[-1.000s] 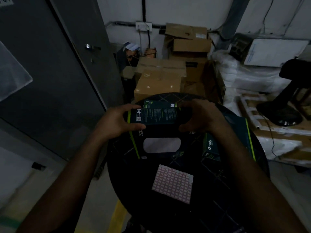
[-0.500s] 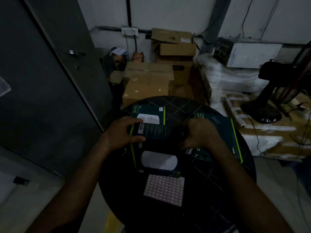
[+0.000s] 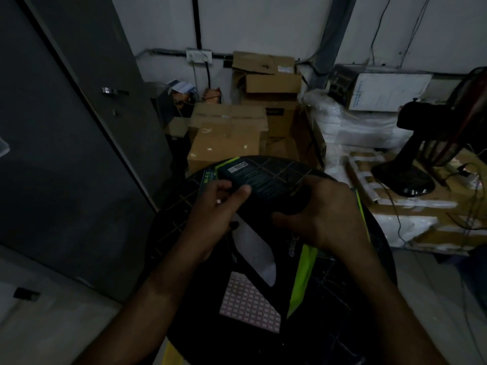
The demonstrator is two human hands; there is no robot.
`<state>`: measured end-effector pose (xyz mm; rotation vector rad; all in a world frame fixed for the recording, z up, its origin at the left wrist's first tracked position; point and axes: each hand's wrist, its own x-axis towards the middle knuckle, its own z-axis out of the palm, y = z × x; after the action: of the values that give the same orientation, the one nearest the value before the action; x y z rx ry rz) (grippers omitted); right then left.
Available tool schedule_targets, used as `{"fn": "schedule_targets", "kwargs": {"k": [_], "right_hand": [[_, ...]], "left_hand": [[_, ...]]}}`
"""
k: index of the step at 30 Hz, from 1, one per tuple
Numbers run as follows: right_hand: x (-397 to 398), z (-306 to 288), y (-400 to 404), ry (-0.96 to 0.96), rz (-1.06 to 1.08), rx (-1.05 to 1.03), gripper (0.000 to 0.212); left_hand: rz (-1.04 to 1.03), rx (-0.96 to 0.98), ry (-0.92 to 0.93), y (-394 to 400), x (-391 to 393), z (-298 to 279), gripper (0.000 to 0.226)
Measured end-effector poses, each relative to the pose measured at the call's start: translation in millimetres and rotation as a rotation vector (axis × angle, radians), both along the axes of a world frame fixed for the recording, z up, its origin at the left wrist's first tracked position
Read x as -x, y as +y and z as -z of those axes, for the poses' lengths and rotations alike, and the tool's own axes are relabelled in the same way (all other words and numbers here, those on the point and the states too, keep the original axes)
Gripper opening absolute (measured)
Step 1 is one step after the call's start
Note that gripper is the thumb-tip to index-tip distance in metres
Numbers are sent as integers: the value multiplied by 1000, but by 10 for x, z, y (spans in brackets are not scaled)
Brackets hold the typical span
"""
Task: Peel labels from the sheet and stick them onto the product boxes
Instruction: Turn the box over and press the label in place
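**Box held over the table**

Above the round table [image 3: 350, 283], a dark box [image 3: 263, 184] tilted between both hands. Left hand [image 3: 214, 209]: grip curled on the box's near-left edge. Right hand [image 3: 319, 209]: grip clasped round its right end. Near the front edge, label sheet [image 3: 250, 302] lying flat, beside a green-edged box [image 3: 303, 275].

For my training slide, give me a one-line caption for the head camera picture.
Both hands, left and right, hold a dark product box above the round table, label sheet lying below.
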<state>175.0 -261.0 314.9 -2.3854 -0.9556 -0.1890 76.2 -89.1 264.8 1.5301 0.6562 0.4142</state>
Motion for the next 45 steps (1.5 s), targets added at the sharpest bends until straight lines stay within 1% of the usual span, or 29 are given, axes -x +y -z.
{"fn": "schedule_targets", "kwargs": {"k": [2,3,5,8,11,14,15,17,18,21,22,23,24,25,26,27,28,30,31,34,37,38,39,41,42,43,45], "right_hand": [[87,70,32,0,103,-67,62],[135,117,57,19,145,-97,62],[255,212,105,84,203,-169,59],[390,322,155,100,283,-271,54],[395,406,217,123,244,-443,36],[391,423,230,117,132,-592,20],[387,406,230,133,83,-590,16],[345,363,221,112,-36,-494,17],[286,342,207,76,-95,-429,22],[-35,269,96,15,-225,-295,53],[-151,250,38,-25,-248,-228,59],[-254,227,-8,-107,-249,-120,62],[-349,215,-47,-206,-226,23,67],[-443,217,-66,-258,-197,177,75],[-525,233,-67,-236,-185,322,85],[-608,277,-48,-164,-201,425,92],[-678,350,-21,-81,-244,469,91],[-766,568,58,42,-354,386,73],[-773,681,101,57,-388,318,63],[-741,963,233,19,-435,150,47],[-664,1111,400,-136,-450,62,39],[-632,1148,460,-191,-429,40,37],[-581,1180,517,-229,-393,22,35],[-453,1240,631,-254,-353,-2,31],[-384,1258,693,-261,-362,-16,29],[-314,1272,760,-264,-375,-29,27],[-177,1305,893,-261,-370,-65,22]], "left_hand": [[120,3,-64,-159,-79,-50,95],[192,-51,-86,-210,-107,-46,111],[330,-189,-28,-238,-129,-23,139],[467,-313,41,-250,-79,-83,156],[515,-365,50,-229,-22,-166,163],[486,-394,21,-93,-36,-182,154],[468,-398,2,-37,-53,-163,147],[442,-391,-37,73,-87,-94,132],[435,-378,-63,119,-112,-53,126],[376,-294,-146,197,-189,55,109],[368,-264,-171,216,-208,91,105],[385,-234,-191,234,-227,131,102],[419,-211,-208,257,-236,178,100],[451,-197,-222,281,-249,235,97],[469,-186,-228,306,-253,299,93],[470,-176,-229,341,-257,364,88],[461,-176,-222,377,-259,429,81],[435,-223,-203,450,-258,540,67],[426,-251,-195,493,-255,601,61],[388,-341,-151,649,-229,754,46],[320,-479,-136,811,-159,908,30],[267,-466,-152,841,-125,960,28],[203,-412,-180,857,-98,1003,29],[95,-286,-255,858,-69,1078,31],[70,-257,-279,849,-68,1102,31],[56,-259,-287,841,-77,1121,31],[27,-355,-271,828,-93,1154,31]]}}
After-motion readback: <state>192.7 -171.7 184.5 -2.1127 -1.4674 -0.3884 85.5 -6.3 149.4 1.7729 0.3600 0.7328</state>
